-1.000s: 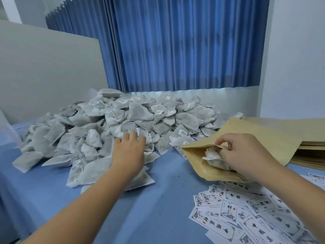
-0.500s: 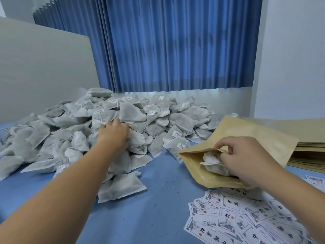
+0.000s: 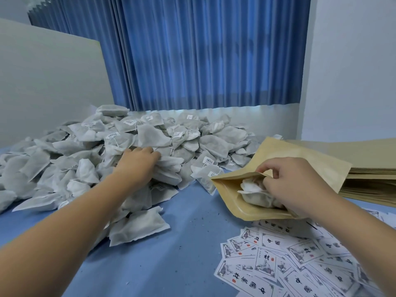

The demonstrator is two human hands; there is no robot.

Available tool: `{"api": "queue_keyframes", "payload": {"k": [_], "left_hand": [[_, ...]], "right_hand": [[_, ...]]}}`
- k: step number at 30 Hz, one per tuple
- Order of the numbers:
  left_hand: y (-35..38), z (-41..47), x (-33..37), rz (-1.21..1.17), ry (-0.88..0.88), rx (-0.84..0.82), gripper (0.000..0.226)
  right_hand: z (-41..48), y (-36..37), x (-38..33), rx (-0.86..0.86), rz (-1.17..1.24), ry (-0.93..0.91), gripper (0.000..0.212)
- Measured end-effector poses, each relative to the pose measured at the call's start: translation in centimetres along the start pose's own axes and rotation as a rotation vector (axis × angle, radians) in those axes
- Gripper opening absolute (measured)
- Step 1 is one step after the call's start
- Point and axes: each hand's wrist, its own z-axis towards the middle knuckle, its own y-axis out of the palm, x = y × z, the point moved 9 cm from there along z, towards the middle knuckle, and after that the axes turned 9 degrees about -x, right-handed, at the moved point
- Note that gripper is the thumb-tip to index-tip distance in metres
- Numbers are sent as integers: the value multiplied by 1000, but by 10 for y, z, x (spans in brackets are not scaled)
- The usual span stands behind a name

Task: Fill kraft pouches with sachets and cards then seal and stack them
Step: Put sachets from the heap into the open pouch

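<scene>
A big heap of white sachets covers the left and back of the blue table. My left hand lies on the heap's front, its fingers curled over a few flat sachets. An open kraft pouch rests tilted on the table at the right. My right hand grips its mouth, with fingers inside on the sachets in the pouch. Printed cards lie spread below the pouch.
A stack of flat empty kraft pouches sits at the right edge. One loose sachet lies nearer me than the heap. A white board stands at the left and a blue curtain behind.
My left hand has moved from the heap's near edge further up and right into the sachets. The right hand has kept its hold on the pouch mouth.
</scene>
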Motion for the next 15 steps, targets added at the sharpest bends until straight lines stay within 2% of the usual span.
{"api": "queue_keyframes", "payload": {"k": [3,5,8,11,15], "left_hand": [[3,-7,8,-369,201,-123,26],[5,-12,9,-406,226,-155,21],[11,-15,8,-353,97,-147,21],[26,-17,10,-309,-92,-240,36],[35,-18,12,-338,-276,-291,35]], "right_hand": [[1,-3,0,0,-6,-5,33],[1,-4,0,-3,-15,-11,33],[2,-2,0,-9,-22,-15,32],[2,-1,1,-15,-21,-16,30],[4,-5,3,-6,-15,-12,29]]}}
